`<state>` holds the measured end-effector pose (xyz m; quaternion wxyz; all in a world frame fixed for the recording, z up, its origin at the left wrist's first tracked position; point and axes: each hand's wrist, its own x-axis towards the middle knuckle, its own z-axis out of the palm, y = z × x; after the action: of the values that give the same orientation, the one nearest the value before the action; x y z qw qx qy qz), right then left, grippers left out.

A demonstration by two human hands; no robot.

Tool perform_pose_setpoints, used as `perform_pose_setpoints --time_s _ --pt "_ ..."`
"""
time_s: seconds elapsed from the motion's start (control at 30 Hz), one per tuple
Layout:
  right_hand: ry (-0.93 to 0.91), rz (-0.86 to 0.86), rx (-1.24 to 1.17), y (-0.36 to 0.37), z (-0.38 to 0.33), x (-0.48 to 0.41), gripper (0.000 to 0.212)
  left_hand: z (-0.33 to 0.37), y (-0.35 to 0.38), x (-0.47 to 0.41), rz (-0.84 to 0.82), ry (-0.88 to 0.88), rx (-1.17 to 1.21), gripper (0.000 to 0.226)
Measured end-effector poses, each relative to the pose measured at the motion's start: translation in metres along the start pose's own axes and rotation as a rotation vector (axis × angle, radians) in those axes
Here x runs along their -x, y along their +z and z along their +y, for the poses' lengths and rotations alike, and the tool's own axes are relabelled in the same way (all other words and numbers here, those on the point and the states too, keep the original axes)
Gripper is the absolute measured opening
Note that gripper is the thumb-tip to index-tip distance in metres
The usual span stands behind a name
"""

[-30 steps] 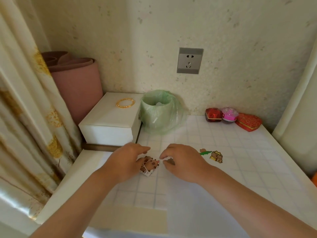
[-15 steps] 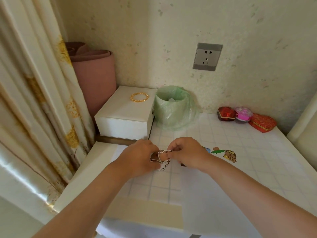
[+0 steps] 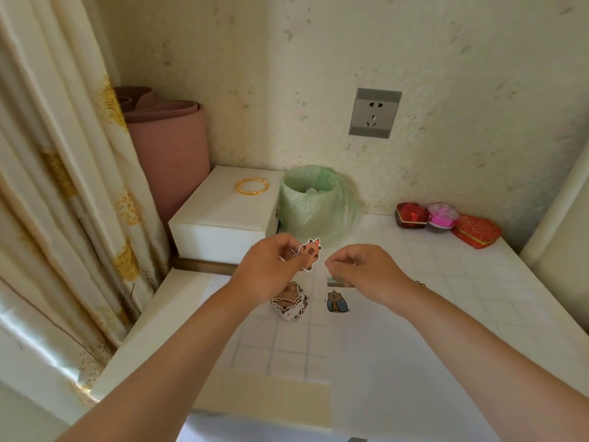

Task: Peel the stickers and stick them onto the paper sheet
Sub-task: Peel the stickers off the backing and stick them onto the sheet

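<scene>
Pinching one sticker (image 3: 309, 254) edge, left hand (image 3: 271, 270) hovers apart from right hand (image 3: 366, 272).

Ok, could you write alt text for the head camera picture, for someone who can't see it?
A person's left hand pinches a brown cartoon animal sticker above a tiled table, the right hand beside it with fingers curled. Below lie a small sticker pile and a blue-and-brown sticker on the paper sheet; a green-lined bin stands behind.
</scene>
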<state>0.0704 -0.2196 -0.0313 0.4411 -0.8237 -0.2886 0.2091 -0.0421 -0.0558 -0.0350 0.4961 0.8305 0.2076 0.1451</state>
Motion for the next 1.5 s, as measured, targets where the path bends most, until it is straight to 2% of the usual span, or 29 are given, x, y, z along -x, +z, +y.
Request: perform_pose_setpoints --time_s 0.07,0.2,0.3,0.5,0.63,0.87,1.0,1.1,1.3,1.5 --pt "-0.004 0.005 0.037 -0.005 0.005 0.004 0.009 0.005 0.005 -0.001 -0.012 -0.002 0.009 0.013" --pt "0.014 0.008 -0.172 -0.014 0.004 0.01 0.012 0.014 0.02 -0.003 -0.092 0.011 0.014 0.014" --pt "0.011 0.063 -0.223 -0.021 0.005 0.01 0.01 0.021 0.029 -0.006 -0.125 0.034 0.027 0.012" --pt "0.032 0.098 -0.233 -0.028 0.007 0.005 0.004 0.028 0.041 -0.017 -0.14 0.093 0.009 0.008" --pt "0.003 0.132 -0.308 -0.031 0.008 0.001 0.004 0.032 0.045 -0.025 -0.097 0.062 -0.006 0.013" --pt "0.004 0.13 -0.314 -0.033 0.01 0.001 0.002 0.037 0.052 -0.025 -0.064 -0.033 0.201 0.006" --pt "0.077 0.053 -0.405 -0.04 0.011 0.002 0.013 0.039 0.053 -0.024 -0.064 -0.07 0.28 0.005" --pt "0.032 0.077 -0.318 -0.039 0.013 0.002 0.008 0.041 0.054 -0.022 -0.085 -0.074 0.267 0.003" --pt "-0.072 0.251 -0.107 -0.03 0.014 0.002 0.012 0.04 0.057 -0.017 -0.066 -0.044 0.247 0.009" --pt "0.096 0.067 -0.368 -0.035 0.009 0.004 0.014 0.042 0.053 -0.017 -0.061 -0.088 0.318 0.009"
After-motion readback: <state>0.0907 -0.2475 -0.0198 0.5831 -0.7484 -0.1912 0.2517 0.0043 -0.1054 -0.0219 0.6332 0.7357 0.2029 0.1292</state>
